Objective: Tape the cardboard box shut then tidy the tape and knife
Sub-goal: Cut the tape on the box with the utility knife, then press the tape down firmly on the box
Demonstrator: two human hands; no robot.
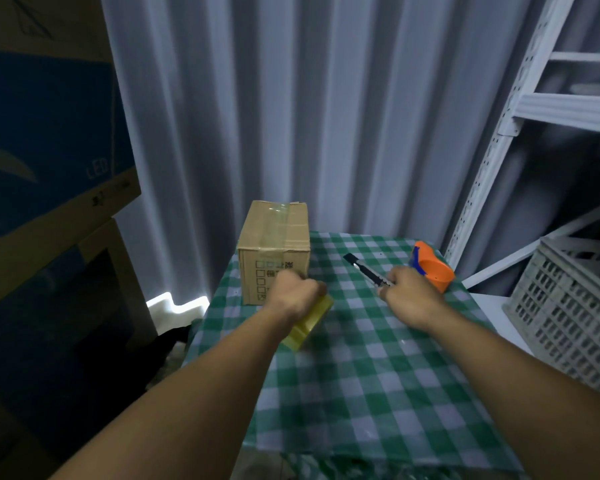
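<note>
- Our left hand point(293, 292) is curled closed over a yellow tape roll point(309, 322), which rests on the green checked tablecloth point(361, 375) just in front of the cardboard box point(274, 244).
- The box stands at 11 o'clock on the table, its top seam covered with clear tape.
- Our right hand point(409, 294) pinches the utility knife point(366, 270), which points toward 11 o'clock.
- An orange tape dispenser point(432, 268) sits at 1 o'clock, just beyond that hand.

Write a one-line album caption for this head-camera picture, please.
Box taped shut on the checked tablecloth; left hand grips yellow tape roll, right hand holds knife.
</note>
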